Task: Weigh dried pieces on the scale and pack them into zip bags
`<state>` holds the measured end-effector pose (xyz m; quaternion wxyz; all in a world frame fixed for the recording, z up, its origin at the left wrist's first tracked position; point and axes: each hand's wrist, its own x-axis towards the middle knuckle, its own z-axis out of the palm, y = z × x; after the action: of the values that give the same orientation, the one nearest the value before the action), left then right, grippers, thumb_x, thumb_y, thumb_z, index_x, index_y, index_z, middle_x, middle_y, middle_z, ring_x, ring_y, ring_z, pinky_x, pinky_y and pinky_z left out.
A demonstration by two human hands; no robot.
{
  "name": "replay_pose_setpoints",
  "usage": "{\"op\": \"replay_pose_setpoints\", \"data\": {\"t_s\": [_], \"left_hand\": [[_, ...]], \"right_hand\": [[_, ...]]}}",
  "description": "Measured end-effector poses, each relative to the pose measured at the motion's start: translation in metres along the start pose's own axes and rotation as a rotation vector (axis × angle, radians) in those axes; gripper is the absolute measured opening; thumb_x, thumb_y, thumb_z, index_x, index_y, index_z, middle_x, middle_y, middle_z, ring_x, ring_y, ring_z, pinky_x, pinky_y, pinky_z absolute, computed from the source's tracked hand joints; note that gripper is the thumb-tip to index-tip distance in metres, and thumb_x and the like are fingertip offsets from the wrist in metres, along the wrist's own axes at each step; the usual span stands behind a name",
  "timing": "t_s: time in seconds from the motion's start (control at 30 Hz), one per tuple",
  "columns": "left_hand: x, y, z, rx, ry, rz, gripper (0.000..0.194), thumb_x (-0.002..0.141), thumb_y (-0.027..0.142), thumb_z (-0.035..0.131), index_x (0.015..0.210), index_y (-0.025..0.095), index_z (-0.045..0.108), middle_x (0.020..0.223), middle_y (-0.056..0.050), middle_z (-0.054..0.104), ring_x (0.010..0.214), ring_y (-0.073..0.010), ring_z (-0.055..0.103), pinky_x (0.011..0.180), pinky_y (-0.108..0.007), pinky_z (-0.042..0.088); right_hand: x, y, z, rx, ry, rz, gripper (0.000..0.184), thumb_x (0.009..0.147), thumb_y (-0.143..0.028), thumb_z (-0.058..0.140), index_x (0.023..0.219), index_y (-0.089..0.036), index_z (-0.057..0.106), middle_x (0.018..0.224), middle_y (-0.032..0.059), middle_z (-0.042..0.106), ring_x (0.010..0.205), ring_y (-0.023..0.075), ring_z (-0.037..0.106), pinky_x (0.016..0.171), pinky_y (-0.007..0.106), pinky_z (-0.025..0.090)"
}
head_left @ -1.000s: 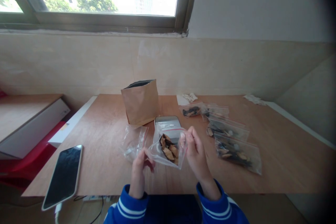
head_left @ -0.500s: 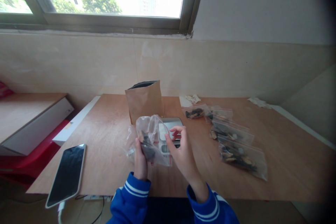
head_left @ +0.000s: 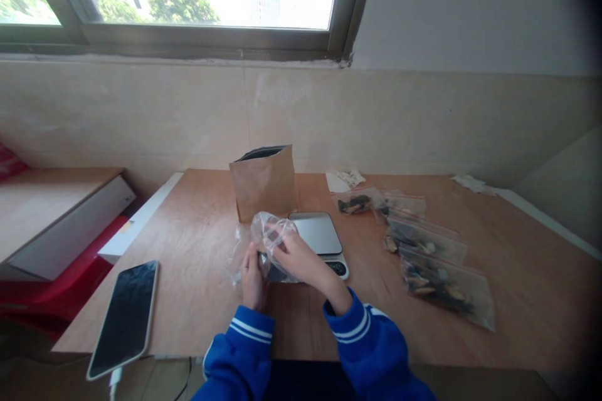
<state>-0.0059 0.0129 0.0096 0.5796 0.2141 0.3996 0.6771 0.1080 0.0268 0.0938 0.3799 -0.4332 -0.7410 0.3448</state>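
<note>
My left hand (head_left: 253, 279) is closed on the lower left side of a clear plastic zip bag (head_left: 264, 223) with some dark pieces in it. From the right, my right hand (head_left: 298, 257) reaches into the mouth of this bag. Its fingers show blurred through the plastic, bent and seemingly apart, with nothing I can make out between them. Just behind the right wrist lies a white kitchen scale (head_left: 317, 233) with a silver plate, its display partly covered by the arm. An open brown paper pouch (head_left: 263, 185) stands upright behind the bag.
To the right lie several filled zip bags (head_left: 446, 285) holding dark and tan dried pieces, overlapping in a row. A phone (head_left: 125, 319) with a white cable rests at the table's front left edge. Crumpled tissue (head_left: 350, 178) lies by the wall. A red stool (head_left: 70, 282) stands at left.
My right hand has moved left from beside the bag, and its fingers are now inside the mouth. More of the scale shows. My left hand keeps hold of the bag.
</note>
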Motion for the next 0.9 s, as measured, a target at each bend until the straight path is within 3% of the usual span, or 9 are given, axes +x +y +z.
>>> {"op": "replay_pose_setpoints", "data": {"t_s": [0.07,0.13,0.23,0.4,0.67,0.9], "left_hand": [[0.003,-0.003,-0.004,0.025,0.031,0.019,0.046,0.078,0.047,0.064,0.110,0.014,0.066,0.106,-0.010,0.071,0.103,-0.0241,0.065,0.091,-0.034,0.049],[0.004,-0.005,-0.007,0.034,0.050,0.025,0.047,0.077,0.047,0.065,0.109,0.013,0.066,0.110,-0.011,0.070,0.106,-0.0251,0.063,0.095,-0.035,0.048],[0.004,-0.003,-0.007,0.014,0.045,-0.005,0.047,0.078,0.047,0.063,0.110,0.013,0.066,0.114,-0.011,0.069,0.111,-0.0263,0.061,0.099,-0.037,0.046],[0.002,0.000,-0.004,0.009,0.029,-0.030,0.047,0.082,0.049,0.058,0.112,0.014,0.066,0.115,-0.011,0.068,0.111,-0.0274,0.061,0.099,-0.040,0.046],[0.002,-0.005,-0.011,0.099,0.023,-0.050,0.048,0.082,0.052,0.056,0.108,0.014,0.068,0.107,-0.011,0.071,0.108,-0.0276,0.063,0.099,-0.041,0.046],[0.002,-0.004,-0.013,0.078,0.044,-0.055,0.050,0.081,0.053,0.056,0.100,0.009,0.070,0.098,-0.014,0.073,0.098,-0.0276,0.067,0.093,-0.040,0.050]], "right_hand": [[0.003,0.005,0.004,-0.005,-0.057,0.003,0.038,0.086,-0.034,0.056,0.122,-0.020,0.056,0.122,0.0111,0.057,0.120,0.0262,0.048,0.103,0.043,0.037],[0.006,0.010,0.006,0.008,-0.115,0.031,0.042,0.084,-0.035,0.059,0.123,-0.019,0.056,0.115,0.0107,0.060,0.110,0.0253,0.054,0.097,0.041,0.042],[0.009,0.016,0.009,0.014,-0.163,0.046,0.036,0.083,-0.032,0.060,0.117,-0.019,0.058,0.108,0.0088,0.062,0.101,0.0231,0.059,0.091,0.039,0.046],[0.008,0.024,0.011,0.029,-0.156,0.034,0.027,0.083,-0.023,0.059,0.109,-0.019,0.058,0.111,0.0077,0.061,0.109,0.0225,0.055,0.098,0.039,0.041],[0.003,0.014,0.009,-0.051,-0.240,-0.051,0.033,0.086,-0.017,0.055,0.119,-0.016,0.052,0.116,0.0106,0.059,0.111,0.0235,0.052,0.101,0.039,0.036],[0.000,0.017,0.015,-0.159,-0.253,-0.093,0.012,0.088,-0.022,0.054,0.092,-0.016,0.064,0.107,0.0098,0.061,0.108,0.0260,0.052,0.098,0.044,0.038]]}}
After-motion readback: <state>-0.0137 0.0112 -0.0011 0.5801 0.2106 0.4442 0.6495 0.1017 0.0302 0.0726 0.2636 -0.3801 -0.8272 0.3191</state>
